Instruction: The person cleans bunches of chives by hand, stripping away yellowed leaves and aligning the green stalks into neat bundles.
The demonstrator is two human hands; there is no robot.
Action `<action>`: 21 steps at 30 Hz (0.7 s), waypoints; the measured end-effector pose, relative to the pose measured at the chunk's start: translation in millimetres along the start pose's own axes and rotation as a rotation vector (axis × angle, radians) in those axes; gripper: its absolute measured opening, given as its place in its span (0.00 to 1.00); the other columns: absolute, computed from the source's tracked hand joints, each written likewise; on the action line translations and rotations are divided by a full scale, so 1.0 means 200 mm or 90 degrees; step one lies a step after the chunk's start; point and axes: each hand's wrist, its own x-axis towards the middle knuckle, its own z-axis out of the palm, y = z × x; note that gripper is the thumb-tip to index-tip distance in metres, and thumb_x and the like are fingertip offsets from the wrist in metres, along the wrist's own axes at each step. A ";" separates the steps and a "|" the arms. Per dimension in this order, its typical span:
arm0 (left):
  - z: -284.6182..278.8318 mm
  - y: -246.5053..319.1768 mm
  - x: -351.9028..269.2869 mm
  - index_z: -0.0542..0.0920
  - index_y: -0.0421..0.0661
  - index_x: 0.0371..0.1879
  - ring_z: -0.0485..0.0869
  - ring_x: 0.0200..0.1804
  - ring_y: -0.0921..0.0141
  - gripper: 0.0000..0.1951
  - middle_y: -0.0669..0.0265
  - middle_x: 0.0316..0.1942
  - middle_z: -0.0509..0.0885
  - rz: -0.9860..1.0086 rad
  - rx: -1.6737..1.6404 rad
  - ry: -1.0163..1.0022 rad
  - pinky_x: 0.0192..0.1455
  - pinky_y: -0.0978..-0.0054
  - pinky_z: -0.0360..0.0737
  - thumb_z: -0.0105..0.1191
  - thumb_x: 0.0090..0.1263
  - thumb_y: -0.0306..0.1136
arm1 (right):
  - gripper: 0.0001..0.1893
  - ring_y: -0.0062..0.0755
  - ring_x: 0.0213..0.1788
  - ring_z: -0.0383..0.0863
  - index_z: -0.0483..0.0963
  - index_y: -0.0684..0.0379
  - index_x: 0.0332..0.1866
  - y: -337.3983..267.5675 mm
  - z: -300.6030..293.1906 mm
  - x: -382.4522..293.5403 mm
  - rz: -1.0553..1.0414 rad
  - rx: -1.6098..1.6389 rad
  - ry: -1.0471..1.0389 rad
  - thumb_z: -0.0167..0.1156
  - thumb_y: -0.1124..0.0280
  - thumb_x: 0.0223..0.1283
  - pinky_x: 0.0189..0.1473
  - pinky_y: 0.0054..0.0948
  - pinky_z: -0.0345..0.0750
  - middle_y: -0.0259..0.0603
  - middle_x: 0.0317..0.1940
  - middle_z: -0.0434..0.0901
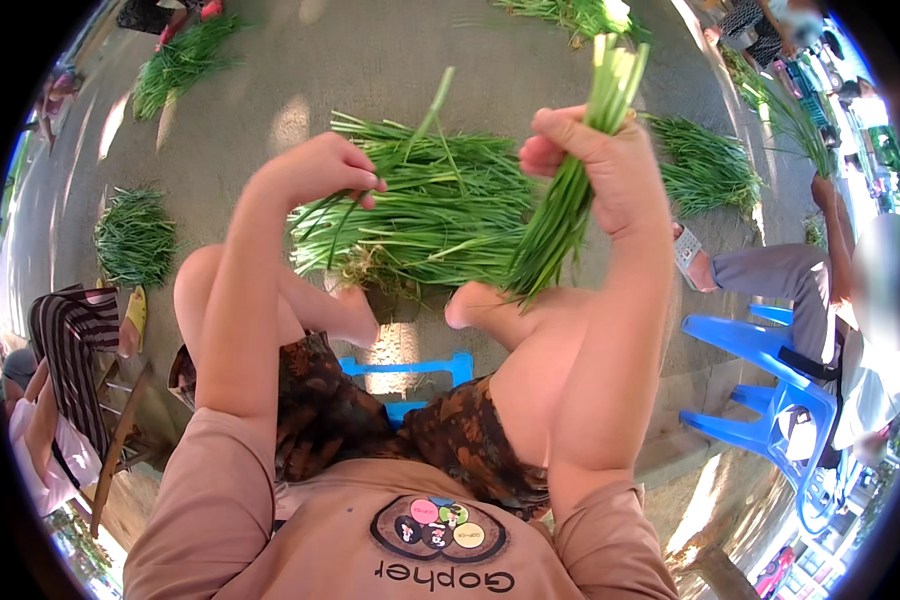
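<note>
My right hand point(607, 165) is closed around a bunch of long green stalks with pale cut ends point(611, 82), held upright above the ground, their dark leafy ends hanging down. With its fingertips, my left hand point(364, 176) pinches a few thin green stalks or leaves, one with a pale end sticking upward. A wide pile of the same grass-like greens, which look like Chinese chives point(427, 232), lies on the concrete floor between my hands and just beyond my bare feet. Brown, dried bits cling to its near edge. Part of the pile is hidden by the held bunch.
More heaps of greens lie at the left point(135, 236), upper left point(184, 67), top and right point(705, 165). Beneath me is a blue plastic stool point(412, 367). A seated person and a blue plastic chair point(765, 390) are at the right; another person sits at the left.
</note>
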 end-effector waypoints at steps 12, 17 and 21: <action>-0.01 -0.03 -0.31 0.83 0.39 0.47 0.85 0.41 0.72 0.12 0.64 0.35 0.87 0.252 -0.433 -0.035 0.55 0.75 0.75 0.56 0.70 0.32 | 0.12 0.34 0.27 0.84 0.78 0.67 0.34 0.00 0.12 -0.02 0.045 0.024 0.015 0.70 0.68 0.56 0.31 0.33 0.85 0.46 0.26 0.82; 0.02 -0.02 -0.32 0.82 0.38 0.46 0.84 0.39 0.73 0.10 0.66 0.38 0.86 0.280 -0.483 -0.040 0.51 0.74 0.78 0.56 0.70 0.30 | 0.12 0.34 0.27 0.84 0.78 0.67 0.35 -0.01 0.12 -0.02 0.063 0.039 0.024 0.70 0.68 0.55 0.32 0.33 0.86 0.46 0.27 0.82; 0.07 0.08 -0.32 0.81 0.38 0.45 0.84 0.38 0.74 0.10 0.66 0.41 0.86 0.284 -0.436 -0.049 0.49 0.76 0.79 0.56 0.70 0.29 | 0.13 0.32 0.26 0.84 0.77 0.69 0.34 -0.01 0.18 -0.03 0.044 0.053 0.047 0.71 0.70 0.54 0.29 0.30 0.85 0.46 0.25 0.82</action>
